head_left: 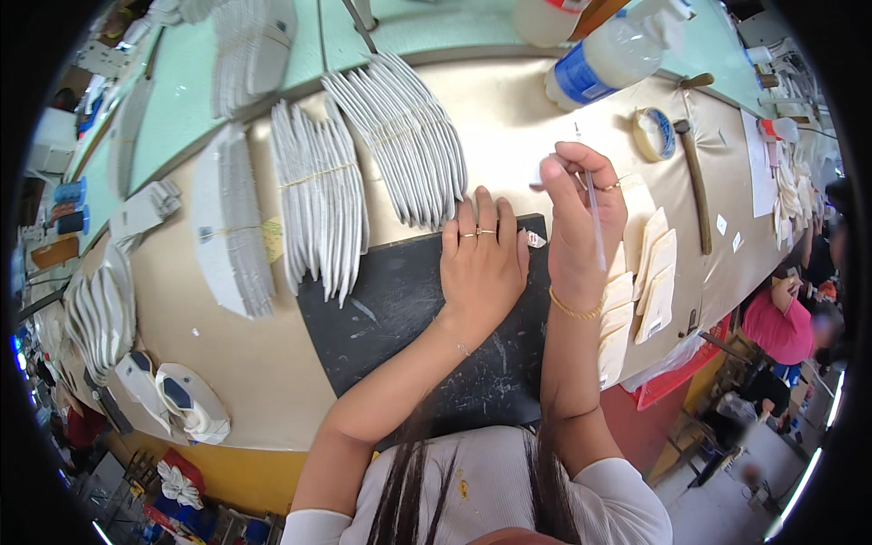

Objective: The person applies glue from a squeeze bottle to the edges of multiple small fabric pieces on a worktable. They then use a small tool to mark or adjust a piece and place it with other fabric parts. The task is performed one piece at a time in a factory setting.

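My left hand [481,268] lies palm down with its fingers stretched out, across the far edge of a black board [391,318]. Its fingertips reach next to a banded bundle of grey-white flat pieces [400,136]. Close to its thumb is a small white tag [536,239] with red marks. My right hand [586,209] is raised above the table, closed on a slim, clear pen-like stick [598,227]. The stick's lower end points down past my palm. Something small and pale shows by the right thumb tip, too unclear to name.
More banded bundles [320,195] stand to the left. Cream-coloured pieces [656,272] lie right of my right forearm. At the far right are a tape roll [656,133], a hammer [695,182] and a blue-labelled bottle [609,64]. Pieces with dark-blue patches [186,400] lie near left.
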Tool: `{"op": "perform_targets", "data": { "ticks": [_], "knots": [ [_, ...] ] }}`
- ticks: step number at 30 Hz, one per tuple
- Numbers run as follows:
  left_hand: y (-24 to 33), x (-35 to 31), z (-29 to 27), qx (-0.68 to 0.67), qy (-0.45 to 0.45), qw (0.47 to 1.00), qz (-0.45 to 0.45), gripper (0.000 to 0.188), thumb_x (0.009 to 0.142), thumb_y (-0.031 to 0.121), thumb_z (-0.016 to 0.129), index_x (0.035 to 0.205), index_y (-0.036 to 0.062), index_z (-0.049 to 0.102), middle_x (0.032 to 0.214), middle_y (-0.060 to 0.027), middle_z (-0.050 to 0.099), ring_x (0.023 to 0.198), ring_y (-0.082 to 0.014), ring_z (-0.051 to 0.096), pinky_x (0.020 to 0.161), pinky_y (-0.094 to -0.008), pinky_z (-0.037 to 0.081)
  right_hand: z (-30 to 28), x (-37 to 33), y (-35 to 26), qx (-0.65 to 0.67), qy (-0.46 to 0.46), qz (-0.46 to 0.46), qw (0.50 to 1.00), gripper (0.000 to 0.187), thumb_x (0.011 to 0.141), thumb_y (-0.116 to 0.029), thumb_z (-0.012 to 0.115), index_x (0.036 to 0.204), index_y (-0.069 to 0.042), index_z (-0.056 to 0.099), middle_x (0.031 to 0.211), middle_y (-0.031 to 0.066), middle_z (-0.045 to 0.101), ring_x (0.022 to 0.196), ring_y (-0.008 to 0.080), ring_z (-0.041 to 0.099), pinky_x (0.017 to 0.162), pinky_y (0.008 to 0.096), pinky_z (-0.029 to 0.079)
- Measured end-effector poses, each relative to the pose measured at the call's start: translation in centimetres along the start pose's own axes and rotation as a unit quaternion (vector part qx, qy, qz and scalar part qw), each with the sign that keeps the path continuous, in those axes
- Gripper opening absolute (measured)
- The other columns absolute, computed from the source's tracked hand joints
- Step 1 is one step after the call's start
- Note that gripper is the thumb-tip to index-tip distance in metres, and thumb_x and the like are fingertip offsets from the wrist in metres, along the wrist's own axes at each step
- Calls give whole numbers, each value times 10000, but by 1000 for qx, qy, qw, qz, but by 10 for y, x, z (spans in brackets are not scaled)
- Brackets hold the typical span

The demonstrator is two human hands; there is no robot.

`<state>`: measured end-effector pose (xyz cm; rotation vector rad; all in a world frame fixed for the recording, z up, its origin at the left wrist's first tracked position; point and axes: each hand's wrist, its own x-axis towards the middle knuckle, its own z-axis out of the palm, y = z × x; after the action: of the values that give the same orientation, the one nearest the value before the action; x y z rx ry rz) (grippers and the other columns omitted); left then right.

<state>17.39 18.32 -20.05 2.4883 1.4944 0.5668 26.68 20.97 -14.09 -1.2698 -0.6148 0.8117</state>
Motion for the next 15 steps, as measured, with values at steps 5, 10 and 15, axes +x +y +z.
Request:
{"op": "perform_targets", "data": {
  "ticks": [5,10,15],
  "knots": [
    [0,5,-1,-229,8,973,-31,339,837,280,571,1036,10,615,1168,-216,566,1093,-326,496,925,-411,348,21,-48,-84,51,-119,-5,992,239,816,8,681,1038,9,590,868,31,612,772,65,579,719,198,481],
    [-3,4,-6,-209,100,973,1,372,790,278,605,1025,-11,613,1130,-216,577,1013,-311,520,883,-401,382,22,-92,-119,111,-192,-13,975,211,812,28,675,994,-11,575,857,22,596,764,62,576,712,199,488],
    [-4,0,-9,-7,116,992,49,347,797,256,614,1022,-8,614,1133,-201,578,1016,-313,520,883,-397,388,16,-120,-130,157,-249,-9,956,193,818,31,671,972,-22,567,853,21,594,761,66,582,702,203,489]
  ]
}}
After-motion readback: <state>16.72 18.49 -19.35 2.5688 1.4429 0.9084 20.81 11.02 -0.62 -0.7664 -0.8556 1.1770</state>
